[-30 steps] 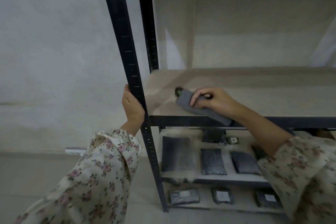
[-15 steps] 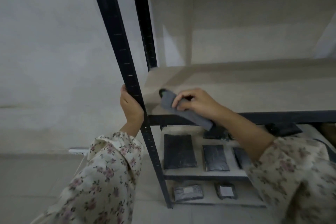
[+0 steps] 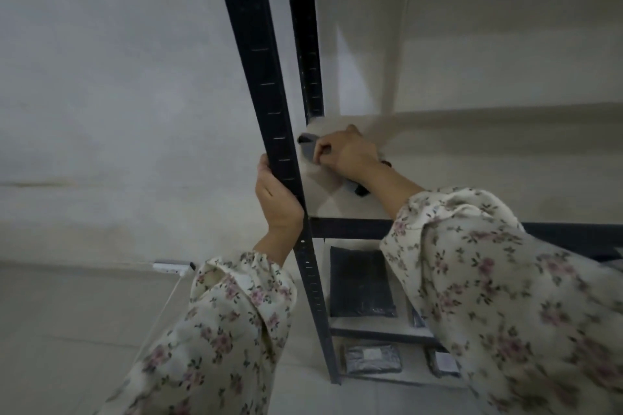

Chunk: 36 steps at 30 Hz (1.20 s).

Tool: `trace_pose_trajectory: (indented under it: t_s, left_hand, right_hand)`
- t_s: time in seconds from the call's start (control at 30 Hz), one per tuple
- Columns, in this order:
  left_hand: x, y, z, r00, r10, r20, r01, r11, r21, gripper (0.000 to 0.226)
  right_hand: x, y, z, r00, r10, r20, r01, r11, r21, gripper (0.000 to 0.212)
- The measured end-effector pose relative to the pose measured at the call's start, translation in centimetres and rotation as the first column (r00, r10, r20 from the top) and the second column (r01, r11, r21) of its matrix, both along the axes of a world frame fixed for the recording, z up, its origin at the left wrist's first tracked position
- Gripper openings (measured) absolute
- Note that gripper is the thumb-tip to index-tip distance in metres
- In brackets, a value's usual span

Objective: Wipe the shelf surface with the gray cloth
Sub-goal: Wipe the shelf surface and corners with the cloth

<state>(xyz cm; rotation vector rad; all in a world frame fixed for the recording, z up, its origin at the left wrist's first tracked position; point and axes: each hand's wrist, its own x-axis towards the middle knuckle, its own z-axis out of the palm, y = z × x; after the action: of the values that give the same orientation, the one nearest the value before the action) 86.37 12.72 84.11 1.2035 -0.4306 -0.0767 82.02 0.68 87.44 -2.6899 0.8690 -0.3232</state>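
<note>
Right hand [image 3: 344,153] is curled over the gray cloth [image 3: 309,149], pressing it onto the shelf surface [image 3: 472,172] near the board's far-left corner. The cloth's end shows at 9 o'clock of the knuckles. Left hand [image 3: 276,202], at 7 o'clock of the right, wraps the front upright [image 3: 266,77]. Judgement: flatten the palm, use even pressure, and sweep toward 3 o'clock in overlapping passes. The brace should steady the rack.
</note>
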Motion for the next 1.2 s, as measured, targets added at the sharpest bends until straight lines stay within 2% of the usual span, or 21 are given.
trace_pose_trajectory:
  t_s: [0.07, 0.1, 0.17, 0.3, 0.43, 0.57, 0.63, 0.7, 0.77, 0.83, 0.87, 0.93, 1.0, 1.07, 1.13, 1.2]
  left_hand:
    - [-0.2, 0.2, 0.1, 0.999, 0.004, 0.036, -0.003, 1.0, -0.005, 0.037]
    - [-0.3, 0.3, 0.2, 0.998, 0.008, 0.057, -0.008, 1.0, 0.0, 0.034]
    - [-0.3, 0.5, 0.3, 0.998, 0.009, 0.06, -0.01, 1.0, 0.013, 0.03]
    - [-1.0, 0.8, 0.5, 0.999, 0.042, 0.033, -0.044, 0.997, 0.059, 0.037]
    - [-1.3, 1.7, 0.8, 0.996, 0.081, 0.027, -0.085, 0.977, 0.194, 0.041]
    - [-2.3, 2.9, -0.1, 0.977, 0.166, 0.134, -0.206, 0.9, 0.384, 0.034]
    - [-4.4, 3.6, -0.2, 0.945, 0.259, 0.199, -0.317, 0.873, 0.371, 0.027]
    - [-7.0, 4.1, -0.4, 0.9, 0.269, 0.343, -0.378, 0.873, 0.309, 0.028]
    - [-9.0, 4.2, -0.8, 0.841, 0.119, 0.528, -0.324, 0.892, 0.314, 0.035]
    - [-10.1, 3.7, -0.7, 0.753, -0.069, 0.655, -0.251, 0.889, 0.382, 0.037]
    - [-10.2, 3.2, -0.5, 0.698, -0.146, 0.701, -0.239, 0.875, 0.421, 0.036]
    - [-9.8, 1.8, 0.0, 0.575, -0.29, 0.765, -0.262, 0.82, 0.508, 0.033]
    - [-9.0, 0.0, 0.4, 0.491, -0.408, 0.77, -0.317, 0.739, 0.594, 0.03]
    - [-8.2, -2.1, 0.4, 0.47, -0.502, 0.726, -0.346, 0.652, 0.675, 0.027]
    - [-7.8, -3.9, 0.0, 0.487, -0.579, 0.653, -0.328, 0.572, 0.752, 0.029]
    - [-7.4, -4.8, -0.5, 0.494, -0.609, 0.621, -0.314, 0.541, 0.78, 0.032]
  right_hand:
    - [-0.4, 0.8, 0.0, 0.982, 0.131, 0.134, -0.149, 0.98, 0.133, 0.015]
    - [-1.0, 1.3, 0.1, 0.96, 0.188, 0.205, -0.227, 0.957, 0.183, 0.015]
    - [-2.4, 1.9, 0.1, 0.939, 0.245, 0.242, -0.308, 0.913, 0.268, 0.021]
    - [-5.4, 3.2, 0.0, 0.923, 0.301, 0.238, -0.367, 0.874, 0.318, 0.014]
    - [-8.9, 4.7, -0.1, 0.934, 0.282, 0.221, -0.34, 0.893, 0.295, 0.019]
    - [-12.3, 6.0, 0.4, 0.94, 0.283, 0.192, -0.329, 0.9, 0.287, 0.017]
    - [-13.8, 6.1, 0.6, 0.947, 0.307, 0.098, -0.322, 0.902, 0.288, 0.017]
    - [-15.6, 5.9, 0.8, 0.946, 0.318, 0.068, -0.323, 0.894, 0.31, 0.023]
    - [-17.7, 5.3, 1.2, 0.945, 0.199, 0.261, -0.294, 0.865, 0.406, 0.028]
    - [-19.4, 3.8, 1.9, 0.874, -0.037, 0.484, -0.238, 0.836, 0.494, 0.025]
    - [-20.1, 2.8, 2.3, 0.839, -0.138, 0.526, -0.19, 0.832, 0.522, 0.022]
    - [-20.9, 0.6, 2.8, 0.803, -0.264, 0.534, -0.104, 0.821, 0.562, 0.018]
    - [-21.0, -1.8, 2.4, 0.764, -0.389, 0.515, 0.017, 0.81, 0.586, 0.021]
    - [-21.1, -4.7, 1.0, 0.722, -0.516, 0.461, 0.242, 0.812, 0.531, 0.017]
    - [-21.0, -6.7, -0.6, 0.714, -0.605, 0.352, 0.481, 0.79, 0.381, 0.023]
    - [-20.2, -7.5, -1.9, 0.723, -0.646, 0.246, 0.613, 0.764, 0.202, 0.032]
